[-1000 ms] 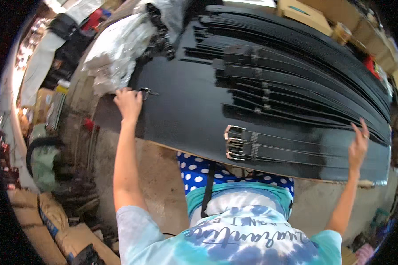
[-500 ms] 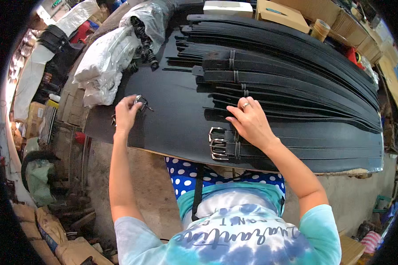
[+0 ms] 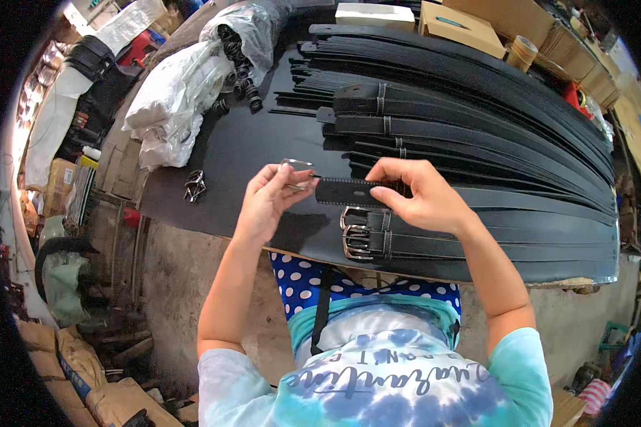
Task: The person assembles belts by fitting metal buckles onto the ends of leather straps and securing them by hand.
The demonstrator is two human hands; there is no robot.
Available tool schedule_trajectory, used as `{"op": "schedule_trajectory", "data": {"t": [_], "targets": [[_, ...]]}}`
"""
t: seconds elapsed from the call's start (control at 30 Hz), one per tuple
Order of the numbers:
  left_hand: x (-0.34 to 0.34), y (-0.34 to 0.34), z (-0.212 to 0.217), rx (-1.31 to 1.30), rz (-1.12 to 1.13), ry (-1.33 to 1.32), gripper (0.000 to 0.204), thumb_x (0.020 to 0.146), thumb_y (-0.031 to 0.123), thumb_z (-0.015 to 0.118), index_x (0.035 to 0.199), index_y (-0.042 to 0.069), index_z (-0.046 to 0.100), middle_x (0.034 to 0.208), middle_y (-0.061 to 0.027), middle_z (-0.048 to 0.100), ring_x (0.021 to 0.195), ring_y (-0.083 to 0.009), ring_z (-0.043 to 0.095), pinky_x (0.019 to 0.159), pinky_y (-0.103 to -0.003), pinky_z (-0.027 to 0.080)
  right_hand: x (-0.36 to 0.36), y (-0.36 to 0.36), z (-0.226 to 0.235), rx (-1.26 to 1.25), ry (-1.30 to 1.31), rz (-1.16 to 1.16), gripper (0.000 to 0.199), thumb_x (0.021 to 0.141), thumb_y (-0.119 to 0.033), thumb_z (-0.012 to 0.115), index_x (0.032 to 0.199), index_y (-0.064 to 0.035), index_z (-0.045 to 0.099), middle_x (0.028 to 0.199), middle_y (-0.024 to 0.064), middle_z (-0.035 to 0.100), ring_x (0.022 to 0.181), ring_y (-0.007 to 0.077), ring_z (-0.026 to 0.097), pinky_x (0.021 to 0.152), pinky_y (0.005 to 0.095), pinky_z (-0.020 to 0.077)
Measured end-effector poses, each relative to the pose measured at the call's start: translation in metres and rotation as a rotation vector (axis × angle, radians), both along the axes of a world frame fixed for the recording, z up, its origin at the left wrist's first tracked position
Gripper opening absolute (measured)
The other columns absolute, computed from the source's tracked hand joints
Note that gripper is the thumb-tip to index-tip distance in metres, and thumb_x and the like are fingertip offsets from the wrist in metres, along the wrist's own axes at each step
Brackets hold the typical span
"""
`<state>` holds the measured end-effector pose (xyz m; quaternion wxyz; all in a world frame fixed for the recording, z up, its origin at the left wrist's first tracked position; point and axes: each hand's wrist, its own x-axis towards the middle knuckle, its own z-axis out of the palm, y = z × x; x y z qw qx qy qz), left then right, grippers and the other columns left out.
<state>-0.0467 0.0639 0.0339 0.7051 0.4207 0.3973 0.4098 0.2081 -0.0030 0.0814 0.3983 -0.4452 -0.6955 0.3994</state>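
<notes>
A silver belt buckle (image 3: 298, 165) is pinched in my left hand (image 3: 266, 198), over the near part of the dark table. Close to its right side is the slotted end of a black belt strap (image 3: 343, 192), which my right hand (image 3: 421, 197) grips between thumb and fingers. The buckle's prong seems to meet the strap's tip; whether it passes through the slot I cannot tell. Just below lie belts with silver buckles (image 3: 356, 235) fitted, side by side near the front edge. A small heap of loose buckles (image 3: 195, 186) rests on the table to the left.
Many black straps (image 3: 470, 92) fan across the right of the table (image 3: 256, 142). At the back left, a clear plastic bag (image 3: 171, 92) spills small black loops. A white box (image 3: 374, 16), a cardboard box (image 3: 459, 27) and a tape roll (image 3: 522, 53) stand along the far edge.
My left hand has carried a buckle rightward from the loose heap to the strap. My right hand has taken hold of a strap end and lifted it.
</notes>
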Motion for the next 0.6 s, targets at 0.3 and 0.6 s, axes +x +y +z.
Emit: {"op": "schedule_trajectory", "data": {"t": [0.3, 0.6], "targets": [[0.021, -0.019, 0.006, -0.01, 0.091, -0.165, 0.017, 0.085, 0.003, 0.064, 0.092, 0.009, 0.05, 0.095, -0.0042, 0.061, 0.087, -0.0146, 0.062, 0.078, -0.032, 0.055, -0.011, 0.015, 0.0, 0.002, 0.019, 0.033, 0.022, 0.076, -0.005, 0.066, 0.094, 0.0028, 0.058, 0.083, 0.0135, 0.066, 0.079, 0.0165, 0.063, 0.071, 0.0307, 0.0484], [0.026, -0.027, -0.018, -0.189, -0.103, -0.355, 0.013, 0.088, 0.009, 0.062, 0.096, 0.008, 0.052, 0.099, -0.0033, 0.061, 0.095, -0.016, 0.061, 0.085, -0.033, 0.051, -0.013, -0.001, 0.009, -0.016, -0.103, 0.032, 0.02, 0.072, -0.006, 0.07, 0.088, 0.002, 0.06, 0.077, 0.0117, 0.064, 0.075, 0.0162, 0.064, 0.071, 0.0293, 0.0486]]}}
